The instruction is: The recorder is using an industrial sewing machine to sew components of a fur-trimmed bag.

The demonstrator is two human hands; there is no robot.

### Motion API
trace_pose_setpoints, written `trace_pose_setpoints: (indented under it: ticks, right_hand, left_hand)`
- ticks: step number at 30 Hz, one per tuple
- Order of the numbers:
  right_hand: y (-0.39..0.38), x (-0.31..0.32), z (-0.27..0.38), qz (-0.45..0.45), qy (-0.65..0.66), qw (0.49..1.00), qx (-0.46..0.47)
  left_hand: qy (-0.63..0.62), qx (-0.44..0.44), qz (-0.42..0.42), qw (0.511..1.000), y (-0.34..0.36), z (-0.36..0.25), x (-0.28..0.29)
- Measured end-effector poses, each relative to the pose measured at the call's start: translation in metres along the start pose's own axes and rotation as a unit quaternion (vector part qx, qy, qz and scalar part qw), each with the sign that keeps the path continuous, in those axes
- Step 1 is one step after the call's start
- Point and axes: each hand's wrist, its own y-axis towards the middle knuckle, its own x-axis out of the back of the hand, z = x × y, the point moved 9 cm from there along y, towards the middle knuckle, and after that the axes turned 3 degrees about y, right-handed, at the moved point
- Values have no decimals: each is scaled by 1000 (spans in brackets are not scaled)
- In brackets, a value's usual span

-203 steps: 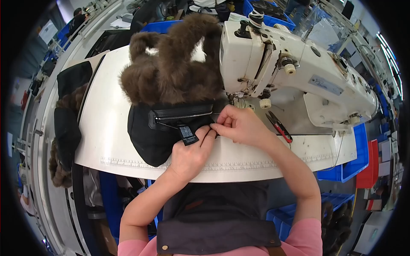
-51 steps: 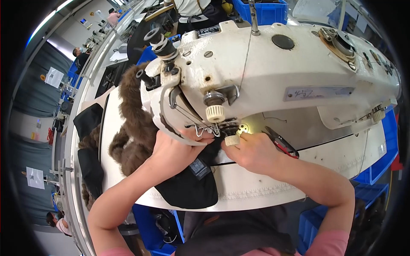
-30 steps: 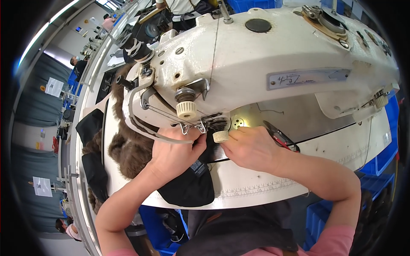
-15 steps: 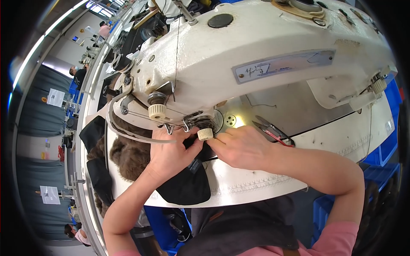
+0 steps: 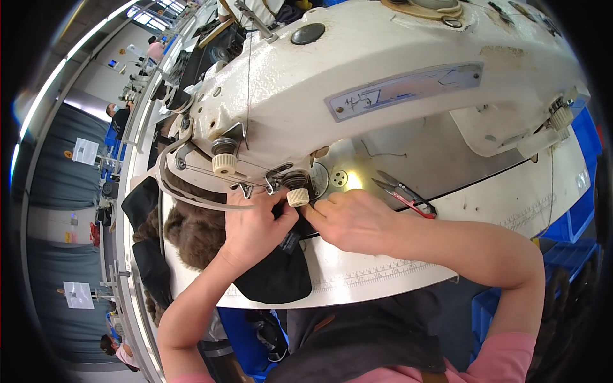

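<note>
Since the earliest frame, the black cloth piece [image 5: 274,277], the left hand [image 5: 252,223] and the right hand [image 5: 348,220] had shifted to where the glossy white sewing machine [image 5: 281,96] partly covered them. Smooth, matte and round-cornered, the cloth extended from beneath the left fingers toward the wearer, with a small dark label [image 5: 290,242] just below the thumb; dense brown fur [image 5: 195,236] bulged left of those fingers. Left thumb and forefinger bent toward each other; right fingers curled just beside them. With fingertips partly hidden, neither grip could be told. Red-handled snips [image 5: 416,206] lay right of the right fingers, blades over a metal plate [image 5: 440,153].
</note>
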Motion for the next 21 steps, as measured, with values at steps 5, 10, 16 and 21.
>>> trace_pose_setpoints:
  ticks: [5, 10, 16, 21]
  right_hand:
    - [0, -3, 7, -3, -24, 1000, 1]
    - [0, -3, 9, -9, -49, 999, 3]
    - [-1, -1, 8, -26, -40, 999, -8]
    - [0, -9, 6, 28, -24, 999, -5]
  left_hand:
    - [4, 36, -28, 999, 1, -1, -1]
    - [45, 55, -48, 996, -1, -1, 1]
    - [98, 52, -5, 994, 1, -5, 0]
    - [23, 45, -45, 998, 6, -15, 7]
